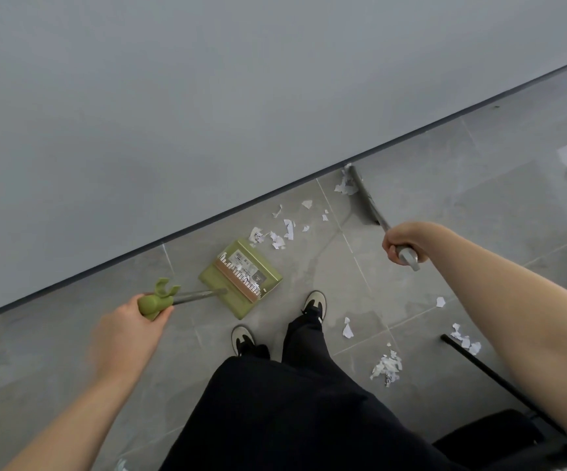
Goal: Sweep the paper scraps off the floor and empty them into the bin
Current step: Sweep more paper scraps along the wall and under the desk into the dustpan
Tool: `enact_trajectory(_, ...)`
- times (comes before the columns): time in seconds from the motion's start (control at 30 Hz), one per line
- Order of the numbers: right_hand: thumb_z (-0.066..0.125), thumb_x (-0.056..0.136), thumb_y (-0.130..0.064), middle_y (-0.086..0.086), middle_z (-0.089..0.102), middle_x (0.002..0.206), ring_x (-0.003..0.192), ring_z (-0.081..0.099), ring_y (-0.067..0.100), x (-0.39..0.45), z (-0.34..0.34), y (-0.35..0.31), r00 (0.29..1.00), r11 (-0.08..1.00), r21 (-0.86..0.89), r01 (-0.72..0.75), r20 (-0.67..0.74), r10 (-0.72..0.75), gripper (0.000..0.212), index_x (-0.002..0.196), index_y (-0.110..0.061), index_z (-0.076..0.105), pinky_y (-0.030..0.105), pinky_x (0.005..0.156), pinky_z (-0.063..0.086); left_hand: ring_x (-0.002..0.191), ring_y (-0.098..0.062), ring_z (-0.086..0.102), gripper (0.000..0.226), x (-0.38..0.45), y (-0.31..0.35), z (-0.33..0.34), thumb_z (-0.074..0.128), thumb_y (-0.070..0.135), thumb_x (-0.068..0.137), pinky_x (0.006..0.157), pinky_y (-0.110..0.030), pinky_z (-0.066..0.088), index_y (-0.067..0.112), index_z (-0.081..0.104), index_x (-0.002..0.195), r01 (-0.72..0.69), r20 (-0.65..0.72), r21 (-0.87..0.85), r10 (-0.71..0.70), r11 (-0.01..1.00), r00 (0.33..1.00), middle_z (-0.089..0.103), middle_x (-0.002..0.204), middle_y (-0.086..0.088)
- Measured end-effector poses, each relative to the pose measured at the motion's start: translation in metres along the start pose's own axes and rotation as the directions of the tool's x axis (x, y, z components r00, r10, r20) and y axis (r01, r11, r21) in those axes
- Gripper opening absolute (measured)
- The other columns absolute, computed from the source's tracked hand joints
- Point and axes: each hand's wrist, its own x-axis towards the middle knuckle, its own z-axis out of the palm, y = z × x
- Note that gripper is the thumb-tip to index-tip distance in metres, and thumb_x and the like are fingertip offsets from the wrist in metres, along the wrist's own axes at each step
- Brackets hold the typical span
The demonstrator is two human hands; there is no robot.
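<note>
- Our left hand point(132, 321) grips the green handle of the dustpan point(241, 278), fingers wrapped round the knob; the pan sits on the floor point(428, 205) close to the wall's dark skirting edge point(207, 219).
- Our right hand point(399, 243) is clenched round the grey broom point(367, 198) handle; the broom head lies out by the skirting, touching a clump of scraps.
- Paper scraps point(284, 232) lie loosely between broom head and the pan's mouth, nearest ones just beside it.
- More scraps point(386, 365) lie well apart, on the floor to our right past our shoes point(312, 302), some beside a black bar point(479, 365).
- The pan shows white bits along its comb strip; scraps or label, we cannot tell.
- Judgement: early in the job. Most scraps look unswept, no bin in view, emptying not yet done.
</note>
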Motion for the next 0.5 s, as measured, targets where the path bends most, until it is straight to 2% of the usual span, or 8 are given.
enact_trajectory(0.2,0.034,0.091,0.005,0.005,0.042,0.057,0.024,0.034,0.011,-0.018,0.061,0.015,1.0,0.996,-0.088,0.024,0.005,-0.024,0.013,0.087,-0.004,0.043,0.01,0.037,0.035,0.075,-0.045,0.063,0.027,-0.005,-0.044,-0.014,0.079,0.029,0.082,0.061,-0.037,0.043,0.007,0.073,0.097,0.02,-0.005,0.001,-0.02,1.0,1.0,0.069,0.076,-0.022)
enact_trajectory(0.37,0.034,0.092,0.003,0.005,0.04,0.061,0.026,0.035,0.011,-0.03,0.118,0.035,0.999,0.985,-0.169,0.028,0.028,-0.023,0.011,0.087,-0.004,0.041,0.011,0.036,0.035,0.075,-0.043,0.063,0.024,-0.009,-0.087,-0.023,0.078,0.03,0.082,0.061,-0.039,0.047,0.01,0.073,0.094,0.034,0.001,0.0,-0.034,0.999,0.999,0.069,0.075,-0.02)
enact_trajectory(0.5,0.031,0.089,0.004,0.005,0.044,0.052,0.033,0.037,0.013,-0.045,0.167,0.056,0.997,0.948,-0.311,0.069,0.052,-0.055,0.014,0.09,0.0,0.045,0.018,0.04,0.037,0.076,-0.043,0.062,0.023,-0.013,-0.12,-0.028,0.077,0.03,0.083,0.06,-0.037,0.043,0.01,0.072,0.094,0.039,0.002,-0.001,-0.039,0.999,0.999,0.068,0.077,-0.02)
